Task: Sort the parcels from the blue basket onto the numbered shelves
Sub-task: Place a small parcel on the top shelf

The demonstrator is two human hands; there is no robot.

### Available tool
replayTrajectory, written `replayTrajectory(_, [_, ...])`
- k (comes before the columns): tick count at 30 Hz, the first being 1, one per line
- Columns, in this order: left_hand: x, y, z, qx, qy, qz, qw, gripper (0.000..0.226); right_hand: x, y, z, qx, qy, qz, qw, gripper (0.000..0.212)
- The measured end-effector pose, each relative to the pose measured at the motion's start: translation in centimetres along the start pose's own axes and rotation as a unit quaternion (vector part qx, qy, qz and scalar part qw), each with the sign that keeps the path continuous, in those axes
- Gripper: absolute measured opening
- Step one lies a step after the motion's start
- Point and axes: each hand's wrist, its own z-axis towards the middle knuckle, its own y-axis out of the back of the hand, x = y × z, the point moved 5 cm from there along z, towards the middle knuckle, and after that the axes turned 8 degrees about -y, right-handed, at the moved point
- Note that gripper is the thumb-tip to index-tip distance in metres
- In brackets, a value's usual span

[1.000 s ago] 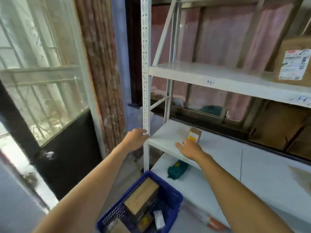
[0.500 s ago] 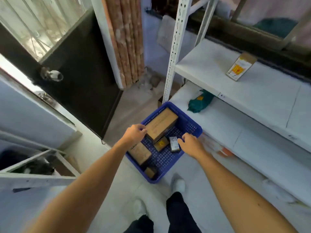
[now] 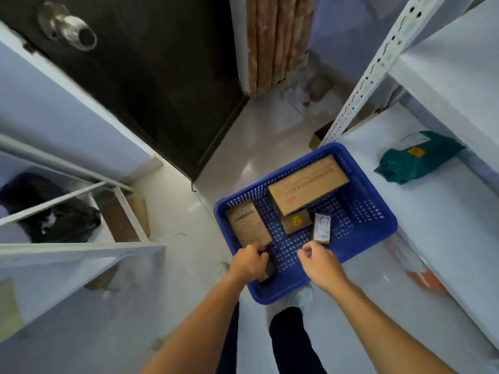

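Note:
The blue basket [image 3: 388, 221] stands on the floor by my feet. In it lie a large brown box [image 3: 307, 188], a medium brown box [image 3: 247, 226], a small box with a yellow label [image 3: 295, 221] and a small white-labelled box [image 3: 322, 228]. My left hand [image 3: 249, 261] is at the basket's near-left corner, fingers curled over a small brown box [image 3: 267, 271] that is mostly hidden beneath it. My right hand [image 3: 318, 261] hovers over the basket's near side just short of the white-labelled box, fingers loosely curled, holding nothing.
White shelves [image 3: 432, 238] run along the right with a perforated upright post [image 3: 370, 68]; a teal parcel [image 3: 415, 157] lies on the lowest shelf. A dark door [image 3: 151, 76] with a knob [image 3: 73, 31] is ahead. Another white rack [image 3: 81, 247] stands left.
My view dropped from the shelves to the basket. Both hands came down from the shelf, leaving a yellow-labelled box there, and now reach into the basket's near side.

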Motion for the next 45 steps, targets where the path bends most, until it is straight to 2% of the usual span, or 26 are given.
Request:
replayTrajectory(8, [6.5, -4.9, 11.8, 0.073, 0.024, -0.004, 0.997, 0.04, -3.7, -11.7, 10.2, 0.063, -0.056, -0.018, 0.996, 0.025])
replayTrajectory(13, [10.8, -10.4, 16.1, 0.168, 0.011, 0.091, 0.982, 0.031, -6.5, -19.2, 15.4, 0.114, -0.107, -0.026, 0.987, 0.025])
replayTrajectory(15, [12.7, -13.0, 18.2, 0.17, 0.013, 0.103, 0.98, 0.029, -7.5, -21.9, 17.4, 0.127, -0.124, -0.015, 0.984, 0.025])
replayTrajectory(19, [15.4, -15.9, 21.8, 0.156, 0.009, 0.151, 0.976, 0.045, -9.3, -26.1, 21.4, 0.148, -0.166, 0.037, 0.974, 0.024])
replayTrajectory(23, [16.8, -17.9, 24.9, 0.165, -0.016, 0.271, 0.948, 0.063, -10.6, -29.5, 25.0, 0.156, -0.228, 0.115, 0.954, 0.033])
replayTrajectory(25, [17.7, -18.9, 26.2, 0.182, 0.0, 0.28, 0.943, 0.064, -10.6, -31.2, 26.2, 0.178, -0.255, 0.181, 0.933, 0.033])
replayTrajectory(27, [18.0, -19.6, 27.0, 0.199, 0.012, 0.259, 0.945, 0.06, -10.8, -32.7, 26.7, 0.191, -0.302, 0.276, 0.892, 0.04])
replayTrajectory(29, [18.1, -20.1, 27.5, 0.201, 0.019, 0.242, 0.949, 0.055, -10.5, -33.6, 26.5, 0.205, -0.332, 0.337, 0.857, 0.037])
replayTrajectory(31, [18.0, -20.3, 27.6, 0.191, 0.027, 0.235, 0.953, 0.056, -10.4, -33.9, 26.4, 0.205, -0.337, 0.36, 0.845, 0.035])
replayTrajectory(40, [15.6, -19.7, 26.7, 0.186, 0.061, 0.146, 0.97, 0.065, -10.1, -30.0, 25.4, 0.183, -0.311, 0.291, 0.886, 0.037])
replayTrajectory(45, [12.6, -18.5, 25.7, 0.182, 0.058, 0.101, 0.976, 0.065, -9.9, -25.2, 23.8, 0.138, -0.297, 0.289, 0.899, 0.024])
